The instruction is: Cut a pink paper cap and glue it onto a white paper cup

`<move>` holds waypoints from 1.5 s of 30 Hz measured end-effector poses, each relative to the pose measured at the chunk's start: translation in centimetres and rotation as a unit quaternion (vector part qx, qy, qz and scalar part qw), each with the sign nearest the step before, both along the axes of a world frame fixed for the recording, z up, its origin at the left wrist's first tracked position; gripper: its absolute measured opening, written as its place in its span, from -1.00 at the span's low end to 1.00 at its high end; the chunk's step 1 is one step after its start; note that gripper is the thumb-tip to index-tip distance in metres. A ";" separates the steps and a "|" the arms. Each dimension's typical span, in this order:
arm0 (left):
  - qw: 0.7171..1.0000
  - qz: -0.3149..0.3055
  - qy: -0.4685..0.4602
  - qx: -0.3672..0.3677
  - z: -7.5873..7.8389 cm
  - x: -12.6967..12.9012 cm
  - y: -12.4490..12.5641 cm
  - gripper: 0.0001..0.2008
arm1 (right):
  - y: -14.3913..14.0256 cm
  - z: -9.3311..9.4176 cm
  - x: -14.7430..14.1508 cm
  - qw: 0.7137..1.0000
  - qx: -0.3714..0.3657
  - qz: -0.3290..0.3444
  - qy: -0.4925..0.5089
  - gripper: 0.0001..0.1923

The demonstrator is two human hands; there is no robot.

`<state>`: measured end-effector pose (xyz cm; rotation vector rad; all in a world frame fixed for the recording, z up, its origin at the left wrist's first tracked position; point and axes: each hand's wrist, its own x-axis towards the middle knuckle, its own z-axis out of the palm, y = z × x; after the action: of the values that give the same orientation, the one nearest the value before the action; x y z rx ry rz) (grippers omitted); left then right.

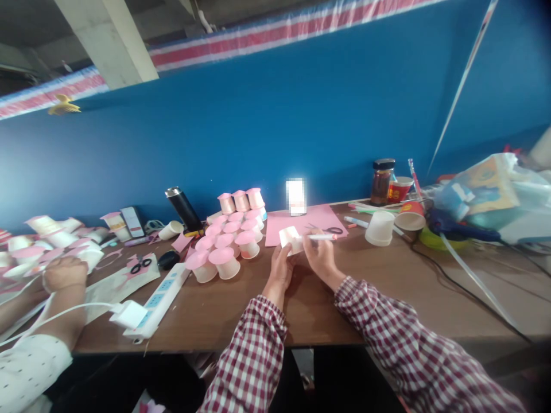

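Observation:
A small white paper cup (pixel 289 237) is gripped in my left hand (pixel 281 268), tilted above the table's middle. My right hand (pixel 322 259) is closed round a white marker with a reddish end (pixel 323 237), close beside the cup. Whether the marker's tip touches the cup is hidden by my fingers. Just beyond my hands lies a sheet of pink paper (pixel 278 225), with dark-handled scissors (pixel 333 230) on it. To the left stand several paper cups topped with pink paper discs (pixel 224 256).
A power strip (pixel 160 301) with a white charger lies left. A co-worker's hand (pixel 64 274) is among more cups at far left. A black bottle (pixel 183 209) leans near the blue partition (pixel 336 115). An upturned white cup (pixel 379 228), a jar (pixel 382 182) and a glue gun (pixel 467 226) sit right.

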<state>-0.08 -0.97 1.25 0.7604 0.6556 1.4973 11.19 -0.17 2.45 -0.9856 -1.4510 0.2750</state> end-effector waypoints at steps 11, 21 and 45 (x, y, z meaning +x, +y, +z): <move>1.000 -0.007 -0.002 0.004 0.0 -0.1 -0.1 -0.69 | 0.1 0.0 0.1 1.000 -0.002 -0.006 -0.001 -0.85; 1.000 -0.005 0.005 0.009 0.0 0.0 0.0 -0.71 | 0.0 -0.1 -0.1 1.000 -0.003 0.010 0.003 -0.86; 1.000 -0.013 -0.008 0.017 -0.3 -0.1 0.2 -0.73 | 0.1 -0.2 0.0 1.000 -0.007 -0.007 0.010 -0.87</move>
<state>-0.18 -0.79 0.93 0.7799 0.6065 1.4920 11.15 -0.10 2.29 -1.0023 -1.4259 0.2842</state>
